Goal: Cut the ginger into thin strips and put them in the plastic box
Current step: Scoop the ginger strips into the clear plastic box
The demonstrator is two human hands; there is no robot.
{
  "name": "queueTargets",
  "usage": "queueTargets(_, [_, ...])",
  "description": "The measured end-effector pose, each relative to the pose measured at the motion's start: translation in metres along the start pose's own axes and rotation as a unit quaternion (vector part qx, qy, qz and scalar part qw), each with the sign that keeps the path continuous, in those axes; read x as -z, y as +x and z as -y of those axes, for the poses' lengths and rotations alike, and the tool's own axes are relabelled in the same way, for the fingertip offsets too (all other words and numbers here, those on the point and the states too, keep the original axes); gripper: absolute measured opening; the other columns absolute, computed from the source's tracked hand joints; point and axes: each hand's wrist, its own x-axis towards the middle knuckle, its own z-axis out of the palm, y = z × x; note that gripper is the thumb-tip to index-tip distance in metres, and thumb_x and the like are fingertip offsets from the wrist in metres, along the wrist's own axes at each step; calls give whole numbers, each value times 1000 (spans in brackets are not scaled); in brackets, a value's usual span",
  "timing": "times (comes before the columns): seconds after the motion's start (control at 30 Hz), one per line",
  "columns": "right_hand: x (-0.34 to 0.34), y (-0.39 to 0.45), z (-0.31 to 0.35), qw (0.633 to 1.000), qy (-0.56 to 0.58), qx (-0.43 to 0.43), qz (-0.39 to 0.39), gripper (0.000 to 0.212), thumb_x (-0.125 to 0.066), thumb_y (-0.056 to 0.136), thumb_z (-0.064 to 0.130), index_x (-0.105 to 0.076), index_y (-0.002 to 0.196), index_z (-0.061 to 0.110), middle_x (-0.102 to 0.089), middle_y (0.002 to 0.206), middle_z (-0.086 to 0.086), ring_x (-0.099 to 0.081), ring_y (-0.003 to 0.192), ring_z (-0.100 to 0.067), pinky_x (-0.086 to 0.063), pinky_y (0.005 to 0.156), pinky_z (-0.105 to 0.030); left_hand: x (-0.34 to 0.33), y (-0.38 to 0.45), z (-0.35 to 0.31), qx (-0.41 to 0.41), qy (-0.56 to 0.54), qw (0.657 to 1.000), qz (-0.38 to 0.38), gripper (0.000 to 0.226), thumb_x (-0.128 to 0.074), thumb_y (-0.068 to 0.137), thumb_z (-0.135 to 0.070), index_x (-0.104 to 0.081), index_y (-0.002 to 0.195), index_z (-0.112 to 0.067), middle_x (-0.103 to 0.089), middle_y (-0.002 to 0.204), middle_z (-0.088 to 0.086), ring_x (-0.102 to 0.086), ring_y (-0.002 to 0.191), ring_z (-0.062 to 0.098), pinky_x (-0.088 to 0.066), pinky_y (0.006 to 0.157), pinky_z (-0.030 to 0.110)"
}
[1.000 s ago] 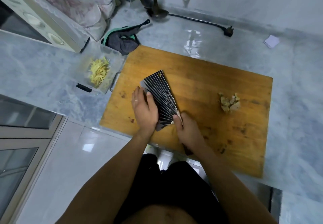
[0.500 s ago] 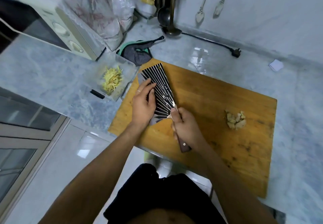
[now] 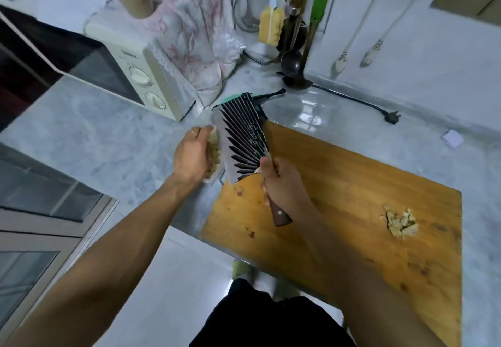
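Wooden cutting board (image 3: 352, 197) lay nearest you, ginger scraps (image 3: 400, 223) at its right. Your right hand (image 3: 282, 184) gripped the cleaver (image 3: 242, 140) handle, fingers curled round it, blade over the plastic box (image 3: 214, 177). Your left hand (image 3: 192, 154), fingers extended, pressed ginger strips (image 3: 214, 151) beside the blade, above the box. Microwave (image 3: 135, 75) stood far left.

We see two bare forearms with no sleeves. Our left hand (image 3: 193, 154) wears a thin pale ring on one finger; our right hand (image 3: 282, 184) wears nothing. Below, we wear black shorts (image 3: 271, 317) and a pale green slipper (image 3: 240, 268).
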Motion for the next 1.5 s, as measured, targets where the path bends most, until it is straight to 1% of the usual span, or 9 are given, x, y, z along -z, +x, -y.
queueTargets(0.27, [-8, 9, 7, 999, -39, 14, -5, 35, -41, 106, 41, -52, 87, 14, -58, 64, -7, -56, 43, -15, -50, 48, -32, 16, 7, 14, -89, -54, 995, -11, 37, -52, 87, 5, -67, 119, -8, -68, 114, 11, -63, 99, 30, -54, 83, 38])
queueTargets(0.43, [-13, 7, 10, 999, -38, 18, -22, 33, -42, 106, 41, -55, 91, 14, -59, 62, -5, -55, 39, -14, -44, 39, -23, 15, 18, 17, 6, -96, 995, -10, 16, -58, 91, -1, -73, 94, -5, -71, 91, 11, -64, 80, 27, -47, 73, 27])
queueTargets(0.6, [-15, 6, 3, 998, -35, 48, -38, 36, -41, 106, 42, -55, 89, 13, -60, 59, -5, -57, 39, -16, -45, 41, -27, 14, 13, 12, -11, -152, 988, -20, 38, -50, 78, 18, -74, 98, -4, -72, 96, 12, -64, 86, 25, -39, 79, 12])
queueTargets(0.83, [-8, -11, -7, 996, 21, 38, -75, 43, -42, 106, 41, -54, 83, 8, -58, 58, -7, -56, 41, -20, -45, 44, -29, 13, 1, 13, 43, -128, 991, 6, 23, -55, 95, -10, -75, 103, -15, -75, 96, 10, -67, 80, 30, -56, 73, 38])
queueTargets(0.97, [7, -18, -35, 988, 67, -13, -138, 46, -44, 105, 44, -55, 85, 5, -58, 62, -9, -56, 49, -22, -46, 51, -35, 13, -19, -9, -20, -159, 987, -10, 29, -57, 92, -2, -71, 117, -8, -71, 115, 11, -63, 105, 28, -42, 90, 20])
queueTargets(1.07, [17, -22, -55, 981, 93, -59, -157, 40, -43, 106, 41, -52, 89, 6, -55, 61, -8, -53, 44, -21, -45, 45, -34, 12, -41, -33, -67, -214, 975, -8, 21, -62, 92, -4, -74, 109, -8, -73, 105, 6, -65, 93, 18, -39, 82, 12])
queueTargets(1.17, [26, -28, -69, 976, 126, -87, -156, 38, -43, 106, 41, -52, 96, 6, -53, 61, -9, -49, 41, -23, -46, 43, -36, 0, -69, -49, -92, -228, 966, 76, 19, -67, 89, -13, -75, 107, -15, -74, 96, 2, -64, 82, 11, -45, 74, 16])
queueTargets(1.33, [37, -49, -88, 973, 150, -102, -146, 39, -45, 105, 42, -51, 96, 4, -51, 60, -9, -48, 39, -22, -43, 38, -30, -46, -107, -51, -165, -123, 922, 327, 29, -63, 92, -23, -70, 120, -28, -64, 119, -1, -59, 107, 17, -47, 92, 28])
queueTargets(1.5, [44, -63, -103, 978, 132, -85, -136, 40, -44, 107, 38, -49, 83, 5, -51, 57, -12, -50, 39, -23, -43, 43, -34, -62, -116, -56, -219, -89, 910, 340, 24, -67, 90, -29, -75, 112, -23, -61, 116, 2, -60, 101, 21, -47, 82, 24])
